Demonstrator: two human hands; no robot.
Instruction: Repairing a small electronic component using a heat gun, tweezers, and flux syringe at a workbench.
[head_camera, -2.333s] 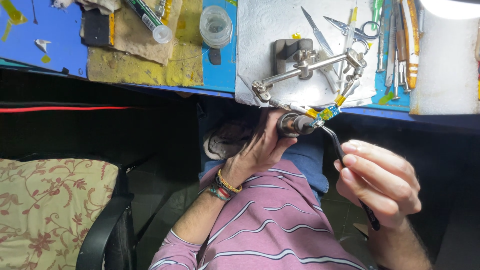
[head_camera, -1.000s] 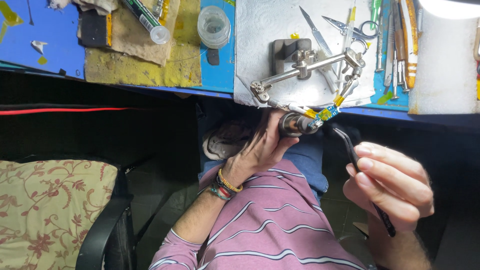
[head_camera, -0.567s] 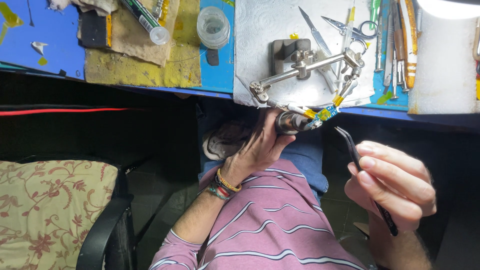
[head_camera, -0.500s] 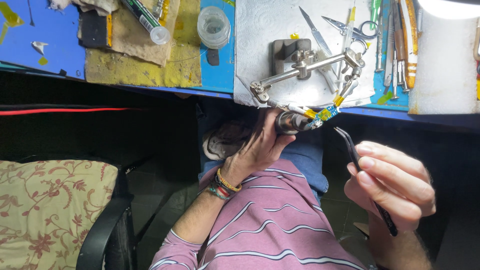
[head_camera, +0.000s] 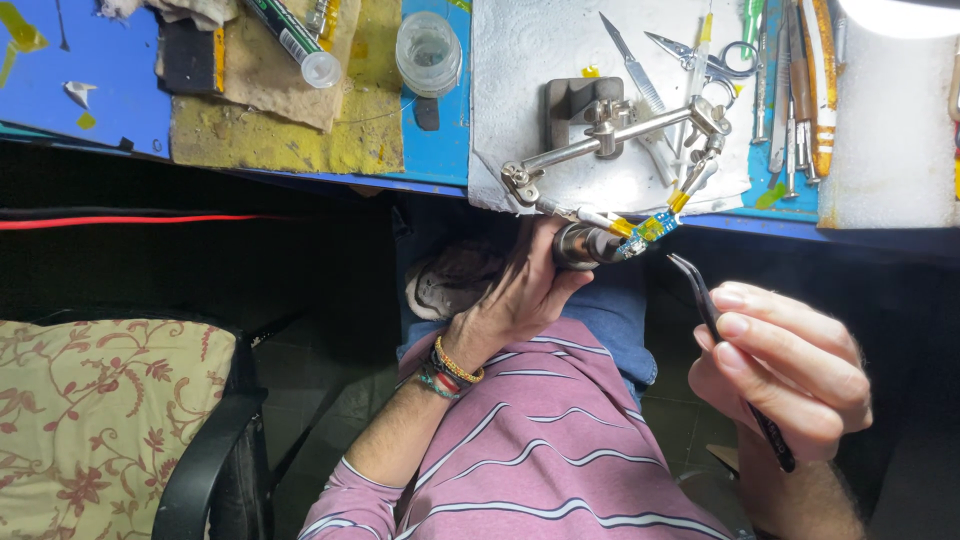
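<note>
Above both hands, the blue tabletop carries a white cloth, a clamp stand, scissors, a clear jar and stained rags.

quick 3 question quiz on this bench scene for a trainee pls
1. True or false: the right hand holds black tweezers.
2. What does the left hand grip? A) a small dark cylinder B) scissors C) a glue tube
3. Which stand holds the small blue circuit board at the bench edge?

Key
1. True.
2. A: the cylinder sits right beside the board.
3. The metal clip stand on the white cloth.
</note>
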